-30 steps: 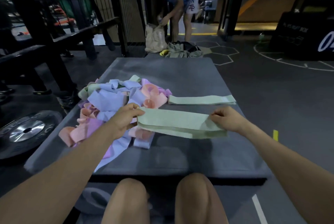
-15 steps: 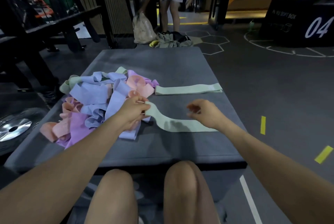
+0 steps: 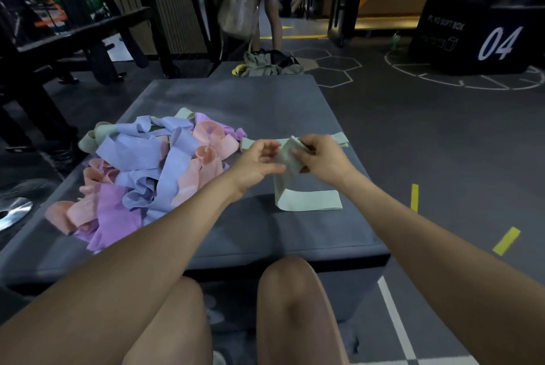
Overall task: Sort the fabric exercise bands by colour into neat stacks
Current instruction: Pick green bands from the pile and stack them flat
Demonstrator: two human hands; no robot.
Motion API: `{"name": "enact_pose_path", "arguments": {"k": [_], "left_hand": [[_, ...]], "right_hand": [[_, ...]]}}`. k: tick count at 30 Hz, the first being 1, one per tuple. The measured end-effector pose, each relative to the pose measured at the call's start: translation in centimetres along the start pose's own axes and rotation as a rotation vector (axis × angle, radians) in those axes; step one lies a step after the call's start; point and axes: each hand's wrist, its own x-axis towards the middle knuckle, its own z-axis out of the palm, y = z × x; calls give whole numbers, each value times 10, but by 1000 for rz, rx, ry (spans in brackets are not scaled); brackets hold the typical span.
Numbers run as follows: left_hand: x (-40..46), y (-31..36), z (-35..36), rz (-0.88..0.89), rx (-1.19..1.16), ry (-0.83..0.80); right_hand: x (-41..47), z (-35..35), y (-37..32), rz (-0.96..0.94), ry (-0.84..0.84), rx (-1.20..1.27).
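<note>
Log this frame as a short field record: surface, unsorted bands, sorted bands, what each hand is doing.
surface: grey mat
unsorted pile: tangled blue, pink, purple and green bands, on the mat's left side
sorted: one flat green band lying beyond the hands, partly hidden
held band: green band, upper end lifted, lower end lying on the mat
left hand: fingers curled at the held band's upper end
right hand: pinches the upper end
</note>
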Motion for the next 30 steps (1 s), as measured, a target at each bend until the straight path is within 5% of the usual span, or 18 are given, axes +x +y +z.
{"name": "enact_pose_path", "arguments": {"k": [4, 13, 19, 30], "left_hand": [[4, -5, 20, 1, 133, -201], [12, -9, -4, -105, 413, -215], [18, -16, -41, -258, 704, -165], [80, -20, -62, -285, 396, 299]], "right_hand": [[6, -23, -4, 28, 123, 98], [17, -66, 40, 274, 553, 254], [18, -70, 70, 426, 630, 282], [64, -70, 118, 555, 523, 183]]}}
